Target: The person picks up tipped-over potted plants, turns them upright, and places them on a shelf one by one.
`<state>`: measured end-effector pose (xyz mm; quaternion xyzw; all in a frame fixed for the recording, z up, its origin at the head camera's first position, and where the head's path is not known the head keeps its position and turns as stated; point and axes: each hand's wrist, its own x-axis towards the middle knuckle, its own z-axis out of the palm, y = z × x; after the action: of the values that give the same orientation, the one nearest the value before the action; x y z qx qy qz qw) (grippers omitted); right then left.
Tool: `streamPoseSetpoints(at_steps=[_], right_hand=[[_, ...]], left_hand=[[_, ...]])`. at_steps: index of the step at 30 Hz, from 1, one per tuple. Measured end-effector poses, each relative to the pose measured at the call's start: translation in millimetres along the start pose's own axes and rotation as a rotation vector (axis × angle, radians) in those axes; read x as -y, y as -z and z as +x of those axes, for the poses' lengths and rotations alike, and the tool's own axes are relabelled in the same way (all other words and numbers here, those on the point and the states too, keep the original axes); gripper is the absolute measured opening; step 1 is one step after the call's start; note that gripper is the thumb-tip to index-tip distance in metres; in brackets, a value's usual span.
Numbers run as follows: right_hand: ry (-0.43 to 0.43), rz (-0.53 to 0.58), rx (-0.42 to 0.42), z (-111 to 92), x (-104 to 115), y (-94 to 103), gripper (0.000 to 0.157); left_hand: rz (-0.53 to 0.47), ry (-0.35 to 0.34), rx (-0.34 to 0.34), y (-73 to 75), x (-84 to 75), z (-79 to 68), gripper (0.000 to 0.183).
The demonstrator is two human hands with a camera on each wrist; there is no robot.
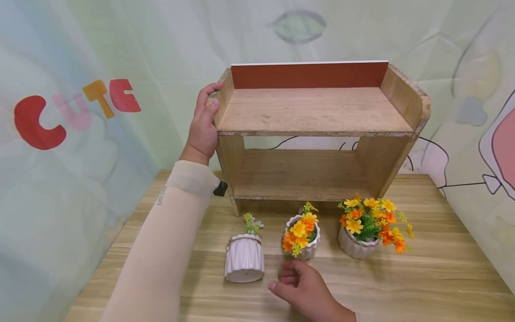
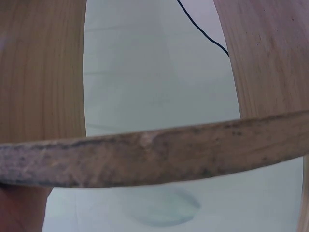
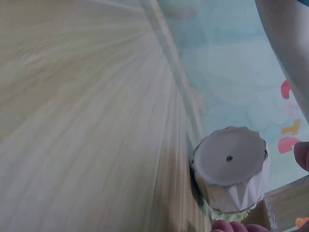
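Note:
My left hand (image 1: 204, 127) grips the left side panel of a small two-tier wooden shelf (image 1: 314, 112), its thumb and fingers at the upper edge. In the left wrist view, part of that hand (image 2: 21, 208) shows below the worn board (image 2: 159, 157). My right hand (image 1: 307, 288) hovers low over the table, fingers loosely bent and holding nothing. Just left of it, a white ribbed flowerpot (image 1: 244, 261) lies tipped over, base toward me; its drain hole shows in the right wrist view (image 3: 229, 158). Above the fingers is a flowerpot with orange and yellow flowers (image 1: 301, 235).
Another flowerpot (image 1: 359, 243) with spreading yellow and orange flowers stands at the right, before the shelf. Wood-grain tabletop (image 1: 434, 277) lies under everything. A printed cloth backdrop (image 1: 169, 40) hangs behind and at both sides.

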<state>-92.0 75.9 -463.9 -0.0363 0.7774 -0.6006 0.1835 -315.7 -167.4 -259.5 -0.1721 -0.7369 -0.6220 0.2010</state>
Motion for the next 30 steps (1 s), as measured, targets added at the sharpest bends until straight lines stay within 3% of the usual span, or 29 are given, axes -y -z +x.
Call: streamPoseSetpoints(at_steps=[10, 23, 30], right_hand=[[0.015, -0.011, 0.087, 6.1, 5.5, -9.6, 0.073], [0.083, -0.023, 0.047, 17.0, 9.6, -22.3, 0.077], [0.056, -0.087, 0.010, 27.0, 13.2, -29.3, 0.078]], left_hand=[[-0.001, -0.005, 0.010, -0.8, -0.6, -0.1, 0.049], [0.002, -0.006, 0.007, -0.3, -0.4, -0.4, 0.049], [-0.005, -0.005, 0.002, -0.6, 0.0, -0.6, 0.049]])
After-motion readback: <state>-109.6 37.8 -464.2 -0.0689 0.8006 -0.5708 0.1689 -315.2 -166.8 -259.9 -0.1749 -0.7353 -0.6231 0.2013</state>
